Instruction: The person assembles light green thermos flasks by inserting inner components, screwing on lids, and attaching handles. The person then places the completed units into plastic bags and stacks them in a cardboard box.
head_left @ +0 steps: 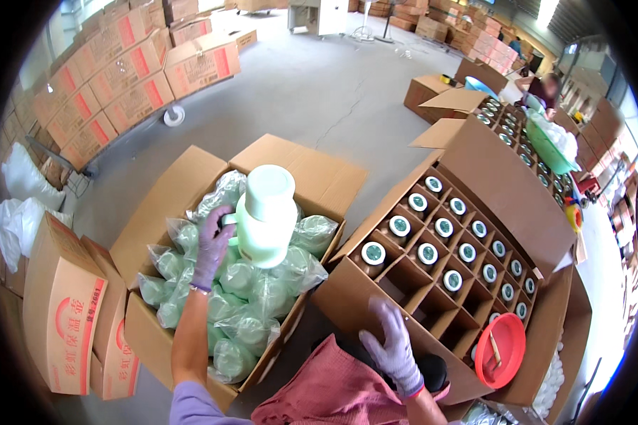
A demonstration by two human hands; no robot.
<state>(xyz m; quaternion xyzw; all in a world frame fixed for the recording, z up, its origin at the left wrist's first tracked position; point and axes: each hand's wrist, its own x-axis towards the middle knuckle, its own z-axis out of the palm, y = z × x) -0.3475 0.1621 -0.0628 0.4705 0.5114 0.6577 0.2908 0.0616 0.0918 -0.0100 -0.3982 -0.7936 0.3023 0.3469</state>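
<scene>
My left hand [211, 249], in a thin purple glove, grips the handle of a pale green vacuum jug [268, 227] with a cup-like lid. The jug is upright above an open carton [156, 205] filled with similar pale green jugs [235, 358] in clear plastic bags. My right hand [395, 348], also gloved and slightly blurred, has its fingers spread and holds nothing. It is nearest the front edge of a divided carton [365, 301], whose cardboard compartments hold several flasks or liners [373, 253] with round white-and-green tops.
On the divided carton's near-right corner rests a red basin [519, 347] with a brush-like tool inside. A pink cloth [337, 389] lies at my lap. Closed cartons [67, 312] stand at left; stacked cartons [131, 67] sit on a wheeled cart. A person [544, 88] is at far right beside a green basin [551, 145].
</scene>
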